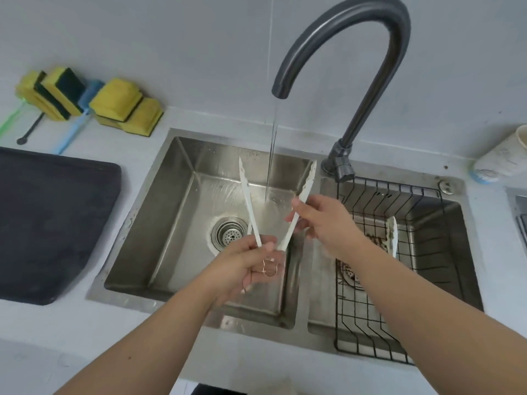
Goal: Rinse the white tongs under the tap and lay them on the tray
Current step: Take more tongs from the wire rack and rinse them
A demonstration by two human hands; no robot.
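Observation:
The white tongs [247, 195] are spread in a V over the left sink basin [159, 223]. My left hand [251, 266] grips their hinged end low down. My right hand [322, 223] pinches the right arm of the tongs about midway. A thin stream of water runs from the dark curved tap [356, 52] and falls between the two arms, touching neither. The dark tray [51, 223] lies on the counter to the left of the sink.
A black wire rack [399, 280] sits in the right basin with a white utensil [393, 235] in it. Yellow sponges [119, 106] and brushes lie at the back left. A paper cup [502, 158] lies on its side at the far right.

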